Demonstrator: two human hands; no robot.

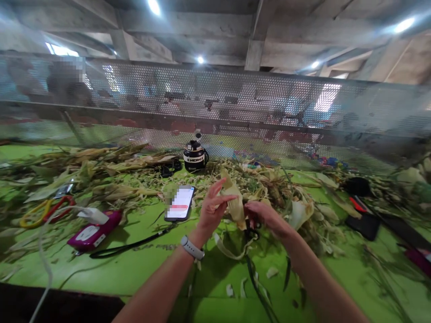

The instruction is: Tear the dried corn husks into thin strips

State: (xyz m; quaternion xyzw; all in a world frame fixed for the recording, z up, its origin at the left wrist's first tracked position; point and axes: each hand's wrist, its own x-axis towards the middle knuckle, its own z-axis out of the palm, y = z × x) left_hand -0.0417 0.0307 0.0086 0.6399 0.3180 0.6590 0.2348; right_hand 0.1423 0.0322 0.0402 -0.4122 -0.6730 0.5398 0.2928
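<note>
My left hand (212, 208), with a pale watch on its wrist, pinches a pale dried corn husk (235, 208) that stands upright between the hands. Close on the other side of the husk is my right hand (266, 216), its fingers curled in beside the husk's lower part. A small dark looped thing (252, 232) shows under these fingers; its kind is unclear, and the fingertips are partly hidden. Below the hands, a curled husk strip (227, 249) and a long dark green strip (257, 287) hang or lie over the green table (151, 278).
Husk scraps (111, 190) cover much of the table. Leftward lie a lit phone (180, 204), a purple power bank (94, 231) with a white cable, and red-and-yellow-handled scissors (47, 213). A black jar (194, 158) stands before a perforated metal screen (229, 98); people are behind it.
</note>
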